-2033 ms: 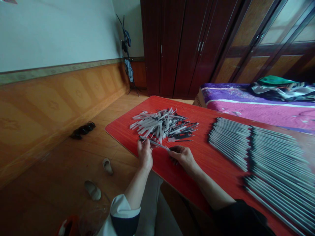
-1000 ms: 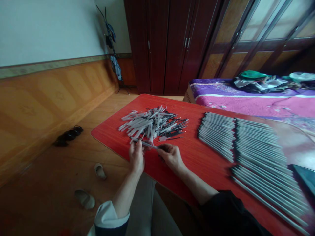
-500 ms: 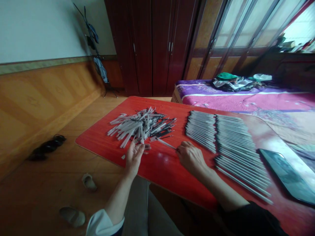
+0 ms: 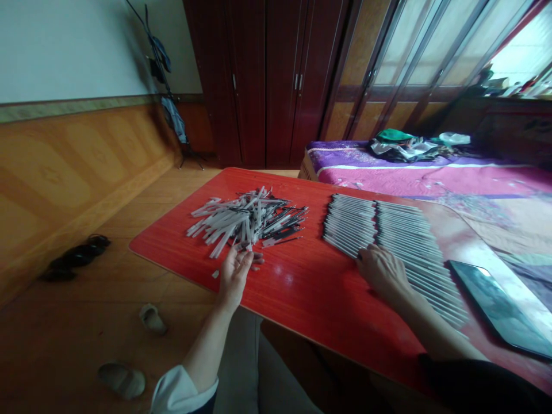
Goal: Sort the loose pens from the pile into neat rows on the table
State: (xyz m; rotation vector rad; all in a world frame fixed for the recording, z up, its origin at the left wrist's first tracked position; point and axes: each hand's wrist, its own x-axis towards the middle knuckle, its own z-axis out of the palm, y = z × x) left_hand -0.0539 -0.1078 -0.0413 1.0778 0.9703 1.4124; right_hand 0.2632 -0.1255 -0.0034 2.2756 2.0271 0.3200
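So the long red wood-grain table (image 4: 310, 287) fills most of my view, same as half a second ago, the head camera barely shifted. On its right side are the neat rows of slim grey pens laid side by side (image 4: 401, 236), two blocks running away from me. Left of the middle is the loose heap of white and black plastic pen parts (image 4: 245, 221), well apart from the rows. A flat dark glossy tablet (image 4: 495, 307) lies near the right edge, just beside the rows.

What changed: my right hand (image 4: 382, 273) was out on bare table between heap and rows, pinching one thin grey pen by its end. Now it's palm down on the near left corner of the rows, fingers bent, touching the pens. That single pen isn't out on its own anymore, and I can't tell whether my fingers still pinch it or which one in the row it is.

My left hand (image 4: 235, 271) hardly moved: palm up, fingers loosely spread, holding nothing, tips touching the near edge of the heap.
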